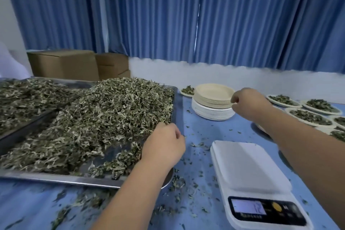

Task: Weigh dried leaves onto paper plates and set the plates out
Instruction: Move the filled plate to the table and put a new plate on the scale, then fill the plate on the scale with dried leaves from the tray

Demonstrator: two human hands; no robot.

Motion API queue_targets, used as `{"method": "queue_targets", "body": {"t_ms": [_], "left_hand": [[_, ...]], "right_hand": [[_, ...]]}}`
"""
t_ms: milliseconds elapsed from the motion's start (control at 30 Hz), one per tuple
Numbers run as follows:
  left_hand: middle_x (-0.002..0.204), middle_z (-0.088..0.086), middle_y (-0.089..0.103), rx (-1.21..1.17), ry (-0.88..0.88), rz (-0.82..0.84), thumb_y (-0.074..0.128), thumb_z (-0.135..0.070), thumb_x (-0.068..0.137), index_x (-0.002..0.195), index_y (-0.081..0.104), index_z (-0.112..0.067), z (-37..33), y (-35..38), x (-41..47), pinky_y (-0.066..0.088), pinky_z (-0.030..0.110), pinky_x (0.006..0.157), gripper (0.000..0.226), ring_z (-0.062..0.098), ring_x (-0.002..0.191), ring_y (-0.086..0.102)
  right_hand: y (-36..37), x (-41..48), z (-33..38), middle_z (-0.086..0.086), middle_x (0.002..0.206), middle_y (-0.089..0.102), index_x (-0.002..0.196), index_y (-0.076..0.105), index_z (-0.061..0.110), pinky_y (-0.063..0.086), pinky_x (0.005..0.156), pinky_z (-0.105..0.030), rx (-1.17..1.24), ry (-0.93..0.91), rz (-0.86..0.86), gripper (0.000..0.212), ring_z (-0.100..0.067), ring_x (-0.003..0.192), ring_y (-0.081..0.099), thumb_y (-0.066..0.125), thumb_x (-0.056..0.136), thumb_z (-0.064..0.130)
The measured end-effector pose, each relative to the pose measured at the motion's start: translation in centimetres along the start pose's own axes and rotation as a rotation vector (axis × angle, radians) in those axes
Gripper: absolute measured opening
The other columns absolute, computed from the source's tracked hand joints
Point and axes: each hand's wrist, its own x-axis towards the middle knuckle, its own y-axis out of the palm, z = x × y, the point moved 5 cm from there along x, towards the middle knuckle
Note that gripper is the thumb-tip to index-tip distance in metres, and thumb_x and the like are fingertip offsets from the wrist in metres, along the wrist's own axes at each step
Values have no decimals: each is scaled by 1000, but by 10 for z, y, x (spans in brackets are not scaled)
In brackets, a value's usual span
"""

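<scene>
Blue curtains [168, 15] backed the table [197, 123] where the right hand [250, 104] pinched the top paper plate [212, 92] by its rim, the left hand [164, 145] curled among the tray's [74, 180] dried leaves [112, 108], hold unclear; next, I judged, one plate alone had to reach the bare scale [248, 166].

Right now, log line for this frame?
left hand at dried leaves, grip unclear | right hand pinches plate stack | scale bare

Left hand [164, 144]: fingers are curled on the dried leaves [104, 110] at the metal tray [56, 178] edge; a grip cannot be confirmed.
Right hand [248, 102]: the top plate [212, 90] rim is pinched by the fingertips.
Scale [246, 166]: placed below the right fingers.
Filled plates [309, 117]: set out right of the right fingers.
</scene>
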Motion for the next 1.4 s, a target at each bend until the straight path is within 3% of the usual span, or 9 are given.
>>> {"method": "queue_targets", "body": {"t_ms": [133, 233, 367, 600, 767, 967, 1233, 1333, 1400], "left_hand": [[105, -3, 44, -3, -20, 36, 46, -30, 95, 89, 59, -24, 4, 4, -4, 51, 39, 82, 15, 22, 83, 58], [108, -3, 44, -17, -24, 52, 45, -32, 96, 97, 60, -23, 6, 6, -2, 51, 40, 84, 17, 23, 87, 59], [112, 0, 43, -24, -26, 57, 45, -34, 96, 103, 60, -19, 4, 3, 2, 51, 44, 85, 21, 28, 90, 59], [112, 0, 42, 2, -23, 55, 45, -34, 97, 102, 59, -18, 9, 3, 3, 51, 41, 82, 22, 28, 87, 58], [111, 2, 42, -14, -19, 60, 45, -33, 96, 103, 59, -16, 10, 6, 5, 51, 41, 81, 23, 29, 88, 58], [112, 1, 42, -18, -19, 52, 44, -33, 97, 104, 59, -16, 12, 7, 6, 52, 40, 77, 23, 29, 85, 59], [109, 1, 41, -13, -25, 61, 44, -34, 96, 101, 59, -18, 14, 7, 7, 50, 38, 75, 23, 28, 85, 58], [109, 1, 41, -13, -26, 65, 44, -34, 96, 101, 59, -18, 14, 7, 7, 51, 39, 75, 22, 28, 84, 58], [110, 1, 41, -4, -23, 66, 44, -34, 96, 102, 59, -18, 14, 6, 7, 52, 39, 76, 23, 29, 84, 59]], "right_hand": [[25, 33, 14, -8, 148, 35, 142, 44, 17, 34, 103, -33, -16, 7, 139, 49, -30, 132, 39, 52, 94, 21], [42, 48, 28, -9, 148, 35, 148, 33, 18, 49, 85, -34, -16, -13, 285, 54, -33, 116, 52, 46, 96, 14], [48, 60, 39, -15, 110, 51, 139, 44, 7, 50, 52, -29, 87, 41, 325, 44, -30, 73, 58, 38, 96, 5], [43, 72, 48, -8, 119, 65, 114, 69, 10, 44, 83, -26, -41, 6, 162, 35, -26, 97, 59, 41, 94, 5], [43, 74, 46, -11, 75, 68, 78, 72, 1, 49, 65, -28, 26, 46, 194, 32, -26, 67, 60, 45, 94, 9], [38, 71, 49, -15, 78, 65, 73, 62, 3, 51, 72, -35, 22, 60, 211, 27, -26, 70, 54, 44, 93, 4], [26, 74, 51, -6, 57, 25, 54, 28, 14, 17, 55, -30, 100, -66, 1, 41, -19, 56, 21, 46, 89, 0], [18, 57, 47, -11, 64, 39, 54, 45, 4, 25, 55, -34, 171, -105, -108, 40, -26, 57, 34, 50, 94, 6], [11, 36, 43, -14, 86, 56, 79, 66, -6, 37, 67, -38, 176, -146, -167, 31, -33, 77, 51, 50, 98, 13]]}}
